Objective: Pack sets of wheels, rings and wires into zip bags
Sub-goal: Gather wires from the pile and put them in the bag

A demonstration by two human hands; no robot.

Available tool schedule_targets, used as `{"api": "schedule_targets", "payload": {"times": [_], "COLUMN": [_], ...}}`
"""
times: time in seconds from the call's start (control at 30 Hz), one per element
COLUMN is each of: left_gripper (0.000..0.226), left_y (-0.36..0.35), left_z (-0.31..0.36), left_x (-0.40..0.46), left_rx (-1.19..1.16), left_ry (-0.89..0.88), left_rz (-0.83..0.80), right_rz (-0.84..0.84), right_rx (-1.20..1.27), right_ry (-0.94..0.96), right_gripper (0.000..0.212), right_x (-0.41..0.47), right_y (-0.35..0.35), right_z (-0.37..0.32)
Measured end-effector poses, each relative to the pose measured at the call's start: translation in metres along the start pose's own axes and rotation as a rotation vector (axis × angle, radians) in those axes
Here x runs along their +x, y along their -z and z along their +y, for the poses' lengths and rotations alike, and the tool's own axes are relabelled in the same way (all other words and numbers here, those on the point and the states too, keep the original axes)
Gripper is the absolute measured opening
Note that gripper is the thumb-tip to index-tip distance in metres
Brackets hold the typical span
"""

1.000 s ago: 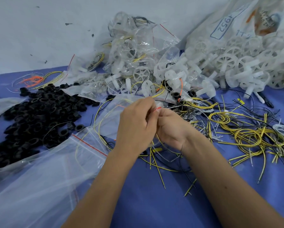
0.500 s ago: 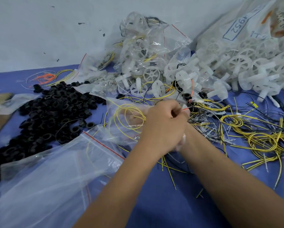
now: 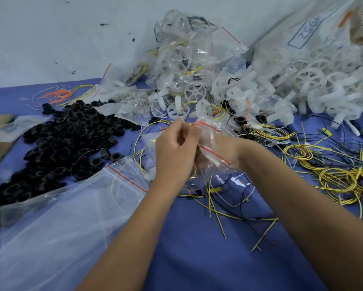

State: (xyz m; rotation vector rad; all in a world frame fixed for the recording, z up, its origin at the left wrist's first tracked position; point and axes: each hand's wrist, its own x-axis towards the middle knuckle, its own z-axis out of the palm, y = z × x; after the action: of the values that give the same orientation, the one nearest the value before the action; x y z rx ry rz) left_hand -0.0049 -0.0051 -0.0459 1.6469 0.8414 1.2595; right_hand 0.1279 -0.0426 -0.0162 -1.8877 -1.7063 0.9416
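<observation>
Now both my left hand (image 3: 174, 152) and right hand (image 3: 213, 152) pinch the zip bag (image 3: 212, 141) above the surface (image 3: 197, 259). If I tug unevenly, the seal could stay shut or the bag slip into the loose wires (image 3: 334, 175).

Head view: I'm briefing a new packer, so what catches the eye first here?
Both hands, left hand and right hand, holding a clear zip bag at centre. Left lies a heap of black rings; far right, white wheels above tangled yellow wires.
</observation>
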Motion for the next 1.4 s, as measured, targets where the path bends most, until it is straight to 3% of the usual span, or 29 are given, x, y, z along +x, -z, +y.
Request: {"api": "schedule_targets", "payload": {"times": [0.13, 0.27, 0.37, 0.43, 0.5, 0.53, 0.6, 0.67, 0.77, 0.83, 0.93, 1.0, 1.07, 1.1, 1.17, 1.23, 1.27, 1.4], "left_gripper": [0.033, 0.038, 0.058, 0.059, 0.050, 0.050, 0.058, 0.063, 0.043, 0.026, 0.019, 0.028, 0.033, 0.034, 0.037, 0.036, 0.036, 0.031], "left_y": [0.001, 0.007, 0.018, 0.024, 0.026, 0.026, 0.027, 0.029, 0.032, 0.032, 0.033, 0.037, 0.043, 0.047, 0.056, 0.061, 0.062, 0.054], "left_z": [-0.014, -0.017, -0.023, -0.026, -0.031, -0.031, -0.036, -0.043, -0.044, -0.045, -0.045, -0.047, -0.048, -0.049, -0.049, -0.047, -0.046, -0.036], "left_x": [-0.005, -0.001, 0.006, 0.009, 0.012, 0.012, 0.013, 0.016, 0.016, 0.016, 0.013, 0.014, 0.018, 0.020, 0.025, 0.026, 0.026, 0.023], "left_rx": [-0.124, -0.162, 0.015, 0.020, -0.028, -0.021, -0.015, -0.054, 0.124, 0.296, 0.290, 0.317, 0.350, 0.376, 0.407, 0.420, 0.442, 0.533], "left_ry": [0.014, -0.059, -0.080, -0.019, 0.061, 0.098, 0.176, 0.210, 0.000, -0.143, -0.119, -0.113, -0.135, -0.157, -0.186, -0.179, -0.192, -0.306], "left_rz": [-0.038, -0.171, -0.280, -0.255, -0.167, -0.115, -0.056, -0.109, -0.302, -0.360, -0.354, -0.325, -0.285, -0.256, -0.201, -0.154, -0.121, -0.042], "right_rz": [-0.063, -0.080, 0.060, 0.064, 0.001, -0.030, -0.040, -0.041, 0.029, 0.078, 0.001, 0.017, -0.044, -0.059, 0.007, 0.069, 0.075, 0.036], "right_rx": [-0.056, -0.487, -0.243, 0.082, 0.240, 0.279, 0.378, 0.417, 0.392, 0.383, 0.475, 0.534, 0.326, 0.239, 0.031, -0.182, -0.224, -0.240], "right_ry": [0.133, 0.215, 0.377, 0.247, 0.162, 0.178, 0.222, 0.196, 0.131, 0.081, 0.031, -0.010, 0.095, 0.114, 0.119, 0.110, 0.108, 0.204], "right_gripper": [0.030, 0.037, 0.021, 0.015, 0.024, 0.021, 0.037, 0.047, 0.058, 0.046, 0.020, 0.020, 0.034, 0.030, 0.018, 0.027, 0.032, 0.019], "right_x": [-0.015, -0.029, -0.042, -0.043, -0.039, -0.038, -0.036, -0.038, -0.029, -0.028, -0.027, -0.034, -0.043, -0.048, -0.051, -0.048, -0.048, -0.048], "right_y": [0.005, 0.010, 0.021, 0.026, 0.024, 0.019, 0.010, 0.005, -0.001, 0.000, 0.004, 0.012, 0.018, 0.021, 0.028, 0.034, 0.033, 0.020], "right_z": [-0.023, -0.024, -0.014, 0.001, 0.017, 0.019, 0.023, 0.022, 0.018, 0.015, 0.026, 0.033, 0.039, 0.038, 0.039, 0.044, 0.043, 0.029]}}
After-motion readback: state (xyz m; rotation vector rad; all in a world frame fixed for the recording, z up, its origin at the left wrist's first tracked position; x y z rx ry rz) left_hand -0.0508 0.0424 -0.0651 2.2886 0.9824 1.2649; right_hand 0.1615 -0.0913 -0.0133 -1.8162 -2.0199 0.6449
